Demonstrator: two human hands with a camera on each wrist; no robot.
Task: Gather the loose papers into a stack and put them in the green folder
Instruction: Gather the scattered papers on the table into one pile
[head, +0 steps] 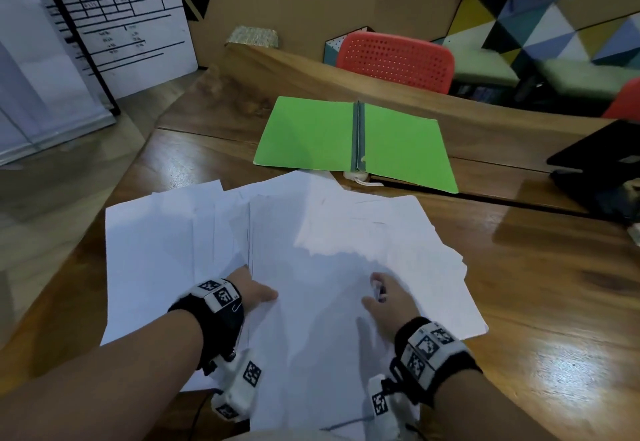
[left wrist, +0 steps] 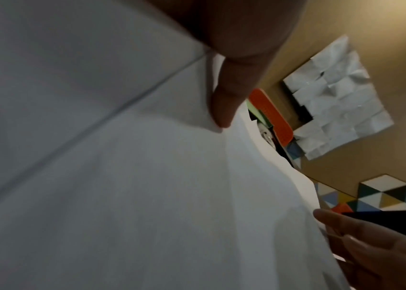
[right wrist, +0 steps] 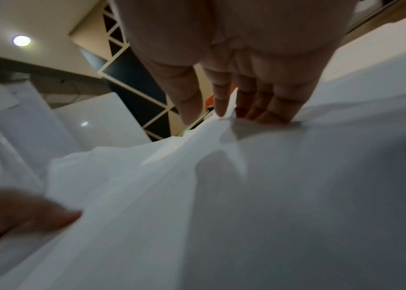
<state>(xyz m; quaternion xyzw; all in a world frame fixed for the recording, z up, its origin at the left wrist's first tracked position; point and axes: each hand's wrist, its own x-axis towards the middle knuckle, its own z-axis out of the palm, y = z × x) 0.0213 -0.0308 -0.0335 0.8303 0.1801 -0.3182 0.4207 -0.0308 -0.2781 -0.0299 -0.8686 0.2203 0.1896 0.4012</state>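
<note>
The green folder (head: 311,135) lies open and flat on the wooden table (head: 554,284), beyond the papers. Several loose white papers (head: 329,232) are fanned out in front of it, overlapping unevenly. My left hand (head: 258,293) grips the left edge of the middle bundle: its thumb (left wrist: 224,102) lies on top of the papers (left wrist: 122,176), and its fingers are hidden beneath. My right hand (head: 381,297) is at the bundle's right side. Its fingers (right wrist: 221,106) curl over a raised fold of the papers (right wrist: 246,196), with a bit of sheet caught between them.
A black laptop (head: 599,160) sits at the table's right edge. A small white corded item (head: 356,177) pokes out from under the folder's near edge. Red chairs (head: 398,59) stand behind the table, and a large printed board (head: 104,18) leans at the left.
</note>
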